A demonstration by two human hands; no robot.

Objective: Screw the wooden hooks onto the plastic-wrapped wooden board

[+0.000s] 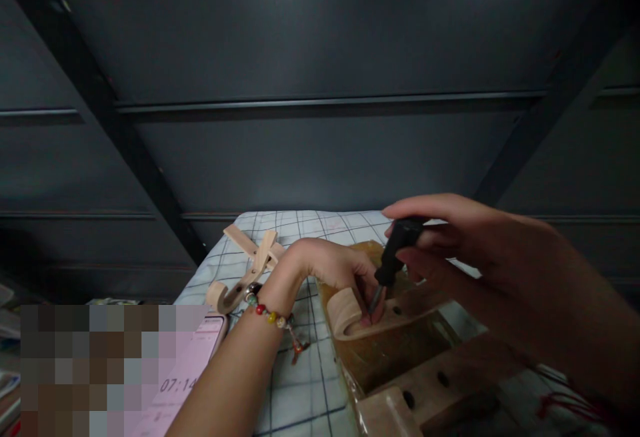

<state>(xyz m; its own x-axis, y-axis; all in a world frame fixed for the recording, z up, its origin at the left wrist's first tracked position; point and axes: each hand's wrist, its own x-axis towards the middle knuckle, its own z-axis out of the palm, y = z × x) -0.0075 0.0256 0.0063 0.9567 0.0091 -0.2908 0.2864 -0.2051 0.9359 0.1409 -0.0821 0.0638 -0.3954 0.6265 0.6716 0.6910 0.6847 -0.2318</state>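
Note:
My right hand (455, 237) is closed around the black handle of a screwdriver (397, 247), which slants down to the left. The metal shaft points at a pale wooden piece with a curled end (345, 313) and dark holes along it. My left hand (340, 267) bends over that piece from the left, its fingertips pinched together beside the screwdriver's tip. Whatever those fingers hold is too small or hidden to make out. Under the wood lies a brownish, shiny block (395, 357). Nearer to me, a second wooden piece with holes (425, 390) rests across the same block.
Left of my hands, more curled wooden pieces (257, 263) lie crossed on the checked tablecloth (305, 370). A phone (200, 350) showing a clock is at the lower left, partly behind my forearm. A dark panelled wall (320, 157) stands right behind the table.

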